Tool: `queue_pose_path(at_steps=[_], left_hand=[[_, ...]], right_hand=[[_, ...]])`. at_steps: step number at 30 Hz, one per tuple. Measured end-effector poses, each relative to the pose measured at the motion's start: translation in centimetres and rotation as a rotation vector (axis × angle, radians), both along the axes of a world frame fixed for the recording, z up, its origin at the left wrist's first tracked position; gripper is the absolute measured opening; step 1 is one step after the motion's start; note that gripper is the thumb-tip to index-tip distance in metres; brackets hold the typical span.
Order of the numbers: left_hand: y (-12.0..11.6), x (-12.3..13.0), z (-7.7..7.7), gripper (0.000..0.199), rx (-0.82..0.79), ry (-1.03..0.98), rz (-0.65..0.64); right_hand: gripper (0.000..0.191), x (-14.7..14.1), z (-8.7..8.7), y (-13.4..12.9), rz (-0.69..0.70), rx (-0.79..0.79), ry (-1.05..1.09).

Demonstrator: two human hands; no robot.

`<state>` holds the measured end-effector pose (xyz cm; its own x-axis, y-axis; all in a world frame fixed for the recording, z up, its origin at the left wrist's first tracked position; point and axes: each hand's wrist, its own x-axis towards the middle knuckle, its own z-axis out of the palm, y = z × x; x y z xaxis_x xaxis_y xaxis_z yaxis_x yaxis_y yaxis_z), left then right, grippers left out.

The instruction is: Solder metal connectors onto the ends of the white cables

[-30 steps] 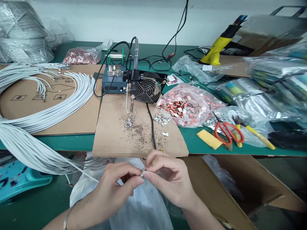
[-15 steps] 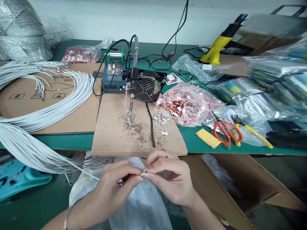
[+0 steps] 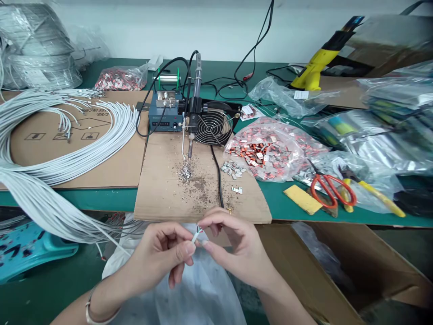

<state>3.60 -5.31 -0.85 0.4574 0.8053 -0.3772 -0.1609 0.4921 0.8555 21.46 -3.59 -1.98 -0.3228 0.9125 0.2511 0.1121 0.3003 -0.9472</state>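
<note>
My left hand (image 3: 165,253) pinches a white cable end (image 3: 195,236) between thumb and fingers, in front of the cardboard's near edge. Small coloured wires stick out of the cable's tip. My right hand (image 3: 237,243) is at that tip, its index finger touching the wires and its thumb a little below; whether the fingers grip them is too small to tell. Beyond the hands a soldering iron (image 3: 195,108) stands upright in its holder, tip down over bits of solder (image 3: 186,172) on the cardboard (image 3: 162,198).
Bundled white cables (image 3: 84,167) lie at left. A blue soldering station (image 3: 165,118) and a round fan (image 3: 213,128) stand behind. To the right are a bag of small connectors (image 3: 270,149), a yellow sponge (image 3: 302,199), red scissors (image 3: 333,189), yellow pliers (image 3: 379,196) and an open box (image 3: 304,271) below.
The cable end now points upward and its coloured wires show. My right hand's fingers have opened out somewhat. The view has shifted slightly, so the bench items appear farther right.
</note>
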Motion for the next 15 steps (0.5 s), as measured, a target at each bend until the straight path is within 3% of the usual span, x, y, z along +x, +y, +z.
queue_pose_path(at_steps=[4,8,12,15], left_hand=[[0.0,-0.1,-0.2,0.038,0.001,0.018,0.011],[0.1,-0.4,-0.9,0.033,0.023,0.019,0.042],[0.6,-1.3,-0.9,0.026,0.138,0.080,0.234],[1.4,-2.0,-0.4,0.020,0.188,0.211,0.376]], right_hand=[[0.009,-0.2,0.2,0.0,0.003,0.035,-0.061],[0.011,1.1,0.3,0.3,-0.030,0.109,-0.165],[0.013,5.1,0.5,2.7,-0.333,0.296,-0.463],[0.015,8.3,1.1,6.0,-0.518,0.322,-0.740]])
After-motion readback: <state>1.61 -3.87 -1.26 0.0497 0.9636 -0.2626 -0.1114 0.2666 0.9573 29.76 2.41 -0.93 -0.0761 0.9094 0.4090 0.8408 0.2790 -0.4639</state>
